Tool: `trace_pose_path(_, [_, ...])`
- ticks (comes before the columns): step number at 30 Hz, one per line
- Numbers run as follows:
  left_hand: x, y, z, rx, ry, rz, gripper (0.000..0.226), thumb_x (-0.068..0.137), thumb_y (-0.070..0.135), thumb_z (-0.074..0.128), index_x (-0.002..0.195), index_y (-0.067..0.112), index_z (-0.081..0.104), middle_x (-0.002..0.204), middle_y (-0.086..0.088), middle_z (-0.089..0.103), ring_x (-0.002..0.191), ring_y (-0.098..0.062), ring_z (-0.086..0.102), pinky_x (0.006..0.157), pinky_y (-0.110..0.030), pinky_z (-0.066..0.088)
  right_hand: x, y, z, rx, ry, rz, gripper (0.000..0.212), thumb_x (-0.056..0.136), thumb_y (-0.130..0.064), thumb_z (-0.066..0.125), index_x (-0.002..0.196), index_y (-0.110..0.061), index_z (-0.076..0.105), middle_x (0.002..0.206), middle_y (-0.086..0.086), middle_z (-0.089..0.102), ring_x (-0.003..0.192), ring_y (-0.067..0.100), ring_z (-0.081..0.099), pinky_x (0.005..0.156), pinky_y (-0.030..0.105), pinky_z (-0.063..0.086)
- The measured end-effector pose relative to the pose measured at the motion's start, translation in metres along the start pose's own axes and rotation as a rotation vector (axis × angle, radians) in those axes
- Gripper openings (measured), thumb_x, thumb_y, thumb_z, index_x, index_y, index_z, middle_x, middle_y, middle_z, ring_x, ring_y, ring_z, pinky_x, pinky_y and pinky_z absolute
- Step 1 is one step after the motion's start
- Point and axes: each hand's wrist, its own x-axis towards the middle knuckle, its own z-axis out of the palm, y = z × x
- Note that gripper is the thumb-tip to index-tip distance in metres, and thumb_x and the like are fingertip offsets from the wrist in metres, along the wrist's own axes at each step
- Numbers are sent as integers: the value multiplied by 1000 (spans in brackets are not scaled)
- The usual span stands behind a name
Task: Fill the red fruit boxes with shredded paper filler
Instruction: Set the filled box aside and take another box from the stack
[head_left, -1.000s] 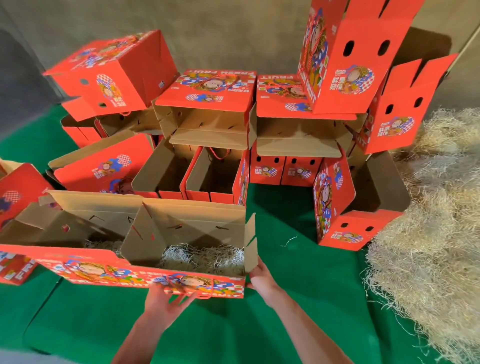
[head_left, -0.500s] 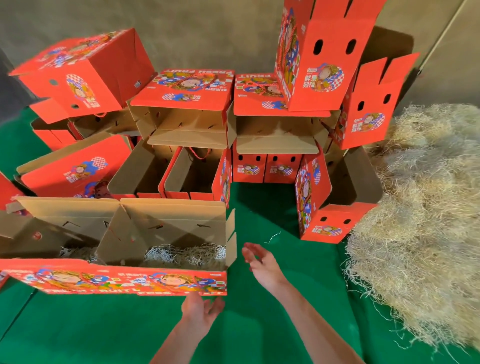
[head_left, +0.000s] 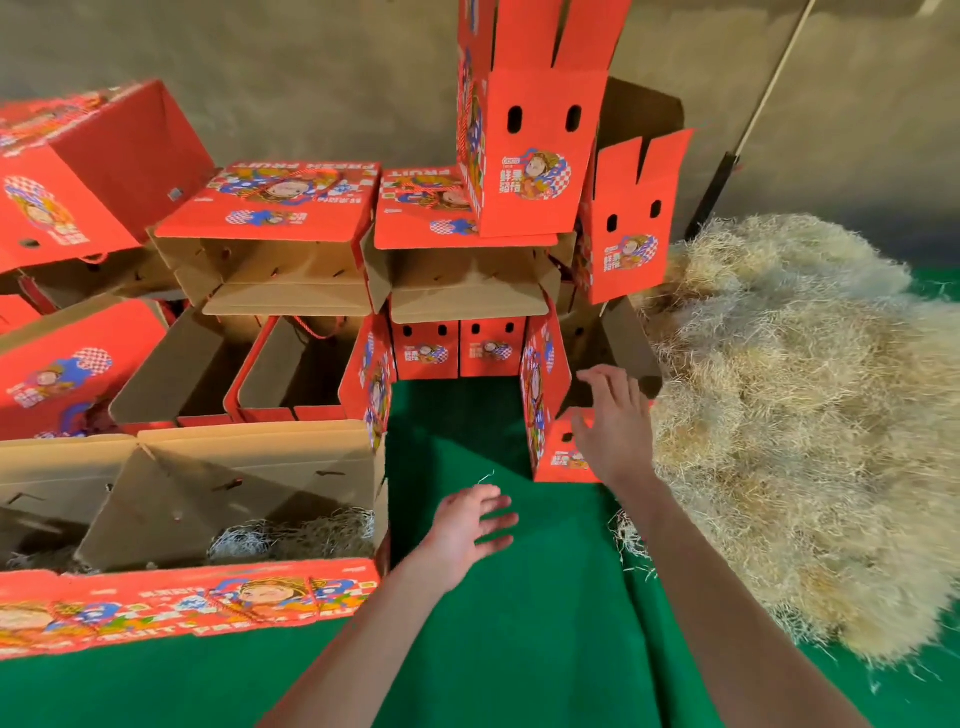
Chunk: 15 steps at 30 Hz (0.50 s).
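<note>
- Hands hold nothing: the right hand (head_left: 615, 426) reaches with fingers spread over an open red box (head_left: 558, 457) lying on its side; the left hand (head_left: 470, 525) hovers flat above the green cloth (head_left: 519, 649).
- Shredded paper pile (head_left: 805, 415) lies just right of the right hand.
- Nearest open box (head_left: 208, 608), left of the left hand, holds some filler (head_left: 301, 538).

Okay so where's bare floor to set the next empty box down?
Bare green cloth lies between the open box holding filler and the tipped red box, running toward you under both hands. The straw-coloured shredded paper heap crowds the right; stacked red boxes fill the back.
</note>
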Motion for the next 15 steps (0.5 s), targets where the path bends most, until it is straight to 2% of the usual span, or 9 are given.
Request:
trace_pose_path(3, [0,20,15,108,-15,48,21,102,18,55,119,8,62,114,-7,72,101,-26,72,92,-47,58,8,15,4,-226,-234,39,60,90,-18,65,145,-12,44,146,8,48,141,27,36,120,47,23])
trace_pose_path(5, [0,28,18,144,-37,49,22,100,19,58,117,8,65,110,-6,75,101,-25,72,93,-46,57,8,26,11,-292,-351,35,55,95,-27,61,147,-19,44,145,2,51,143,23,36,123,47,15])
trace_pose_path(9, [1,38,19,194,-59,72,23,100,22,59,116,8,67,104,-4,77,101,-25,73,93,-46,57,7,38,16,-343,-332,-47,29,102,-31,49,127,-29,63,125,-5,66,125,21,51,118,44,20])
trace_pose_path(11, [1,42,20,212,-49,89,23,100,23,58,115,8,67,103,-3,77,101,-24,73,94,-45,57,8,39,15,-378,-328,-85,27,104,-32,44,118,-33,67,116,-8,70,117,20,55,115,42,22])
trace_pose_path(15, [2,55,27,241,-51,124,23,100,24,58,115,9,67,103,-2,77,101,-24,73,94,-45,57,8,32,7,-389,-385,-146,30,106,-35,39,114,-33,68,111,-10,70,110,18,60,114,40,23])
